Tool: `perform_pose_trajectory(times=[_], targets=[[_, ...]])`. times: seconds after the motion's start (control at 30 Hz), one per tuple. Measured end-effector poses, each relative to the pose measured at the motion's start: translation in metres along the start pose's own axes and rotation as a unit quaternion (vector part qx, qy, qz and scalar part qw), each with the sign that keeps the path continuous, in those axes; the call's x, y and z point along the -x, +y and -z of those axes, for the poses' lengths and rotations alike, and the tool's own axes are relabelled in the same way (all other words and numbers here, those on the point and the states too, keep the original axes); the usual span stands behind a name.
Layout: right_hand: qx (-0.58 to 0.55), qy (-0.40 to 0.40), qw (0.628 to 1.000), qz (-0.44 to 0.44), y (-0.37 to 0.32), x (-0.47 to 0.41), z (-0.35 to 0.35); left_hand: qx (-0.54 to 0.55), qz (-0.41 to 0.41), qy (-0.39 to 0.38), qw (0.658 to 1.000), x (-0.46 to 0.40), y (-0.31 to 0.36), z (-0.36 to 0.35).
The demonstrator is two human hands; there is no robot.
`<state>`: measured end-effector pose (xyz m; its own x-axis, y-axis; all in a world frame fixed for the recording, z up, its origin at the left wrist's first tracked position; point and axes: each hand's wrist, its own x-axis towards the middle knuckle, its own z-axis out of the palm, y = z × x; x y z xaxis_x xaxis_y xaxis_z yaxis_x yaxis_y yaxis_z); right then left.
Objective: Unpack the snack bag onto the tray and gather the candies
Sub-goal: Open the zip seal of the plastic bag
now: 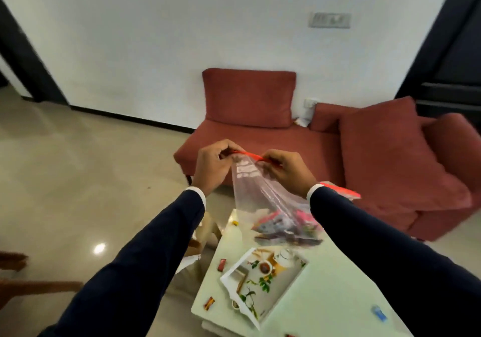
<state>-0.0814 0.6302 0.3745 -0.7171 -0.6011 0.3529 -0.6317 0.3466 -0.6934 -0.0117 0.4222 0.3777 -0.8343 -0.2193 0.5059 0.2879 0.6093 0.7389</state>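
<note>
Snack bag (pixel 263 193), a clear plastic zip pouch with a red seal strip along its top edge, hangs in the air above the far end of the white table (pixel 325 297), its long axis near vertical and leaning slightly: mouth up, weighted bottom down and toward the right. The wrapped snacks, pink, red and dark, are bunched in the bottom of the bag, which hangs just above the far edge of the tray (pixel 294 271). The red seal strip runs nearly level between the two hands.

Left hand (pixel 213 165) pinches the left end of the strip, fingers curled tight over it. Right hand (pixel 286 170) grips the right end the same way, thumb and fingers closed on the plastic. Both arms reach forward in dark sleeves with white cuffs.

The tray, white with a printed leaf and teacup pattern, lies flat on the table, set at a slant to the table's edges. Left of the tray lie three loose candies: a yellow candy (pixel 235 223) near the table's far edge, a red candy (pixel 221 264) beside the tray's far left side, and an orange-red candy (pixel 209 303) near the table's near left corner. A blue candy (pixel 379 312) lies right of the tray. A red sofa (pixel 377 154) stands beyond the table.
</note>
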Motion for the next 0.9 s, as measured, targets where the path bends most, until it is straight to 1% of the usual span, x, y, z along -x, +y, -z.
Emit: perform_pose_trajectory(times=[0.07,0.17,0.23,0.3,0.33,0.37,0.43,0.47,0.5,0.57,0.63,0.73,0.9], targets=[[0.026,0.005,0.999,-0.031,0.006,0.037,0.016,0.012,-0.022,-0.032,0.999,0.023,0.008,-0.027],[0.068,0.022,0.994,-0.076,0.014,0.09,0.033,0.021,-0.022,-0.047,0.998,0.058,0.019,-0.068],[0.081,0.042,0.988,-0.122,0.02,0.125,0.045,0.032,0.009,-0.038,0.999,0.083,0.032,-0.095],[0.083,0.057,0.98,-0.173,0.027,0.158,0.058,0.066,0.062,-0.032,0.995,0.11,0.047,-0.12],[0.074,0.064,0.975,-0.198,0.029,0.172,0.064,0.091,0.092,-0.053,0.99,0.123,0.054,-0.13],[0.055,0.07,0.971,-0.223,0.031,0.183,0.067,0.121,0.122,-0.097,0.98,0.133,0.059,-0.139],[-0.002,0.09,0.961,-0.261,0.033,0.207,0.075,0.181,0.177,-0.229,0.94,0.151,0.074,-0.159],[-0.031,0.093,0.957,-0.272,0.034,0.217,0.076,0.208,0.198,-0.276,0.917,0.157,0.081,-0.167],[-0.05,0.093,0.955,-0.277,0.034,0.23,0.079,0.229,0.212,-0.298,0.902,0.161,0.091,-0.178],[-0.085,0.091,0.951,-0.284,0.037,0.25,0.082,0.256,0.243,-0.293,0.889,0.167,0.109,-0.193],[-0.123,0.096,0.944,-0.292,0.041,0.266,0.082,0.261,0.269,-0.278,0.884,0.171,0.12,-0.206],[-0.166,0.107,0.934,-0.297,0.053,0.287,0.084,0.233,0.289,-0.271,0.888,0.179,0.13,-0.226],[-0.198,0.106,0.926,-0.302,0.085,0.31,0.1,0.205,0.314,-0.257,0.891,0.186,0.151,-0.264]])
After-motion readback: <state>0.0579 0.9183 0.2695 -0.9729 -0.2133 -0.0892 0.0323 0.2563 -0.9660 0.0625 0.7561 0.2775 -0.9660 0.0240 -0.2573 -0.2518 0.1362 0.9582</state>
